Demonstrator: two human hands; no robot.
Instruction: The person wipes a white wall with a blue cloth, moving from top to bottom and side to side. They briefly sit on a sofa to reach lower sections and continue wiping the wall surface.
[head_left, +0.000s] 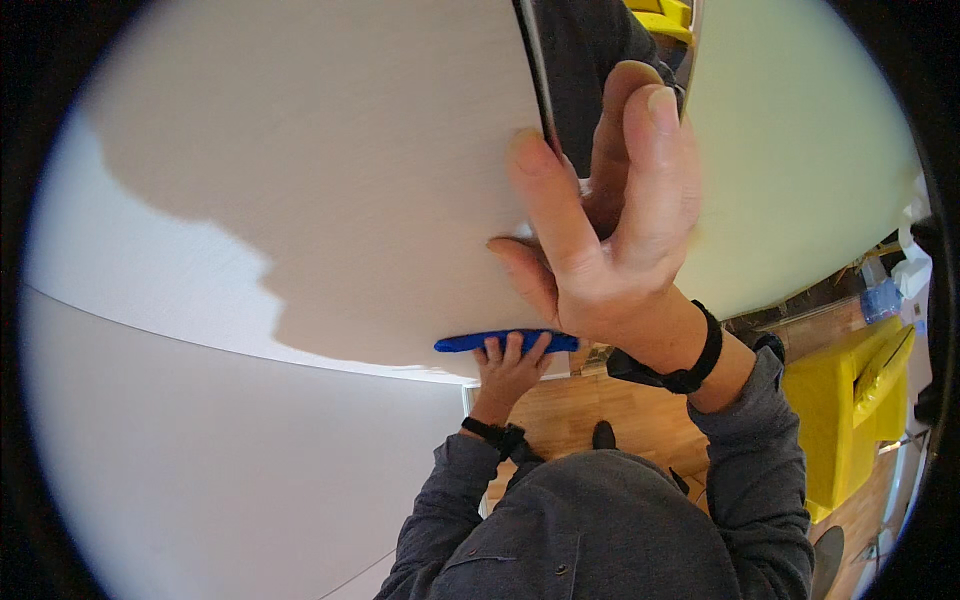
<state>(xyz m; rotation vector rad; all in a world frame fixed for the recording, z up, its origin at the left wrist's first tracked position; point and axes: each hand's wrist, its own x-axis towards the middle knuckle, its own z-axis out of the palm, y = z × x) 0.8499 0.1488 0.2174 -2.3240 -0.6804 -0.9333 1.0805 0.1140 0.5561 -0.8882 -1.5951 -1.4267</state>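
Observation:
My left hand (513, 370) is low in front of me, its fingers wrapped over a long, narrow blue hand tool (487, 343). The tool lies level against the lower part of a large wall (360, 187), and its working edge is hidden. Much closer to the camera, my right hand (622, 225) is raised, fingers bent and spread. It is beside the dark edge (534, 60) of a reflective strip. Small white bits show between its fingers, but I cannot tell whether it grips anything. Greyish beige covers most of the wall, ending in a ragged border against a white area (195, 262).
A pale greenish surface (780, 150) rises on the right. Yellow-covered furniture (840, 420) stands at lower right on a wood-look floor (630, 405). A plain light wall (210, 450) fills the lower left. A dark shoe (603, 435) shows below me.

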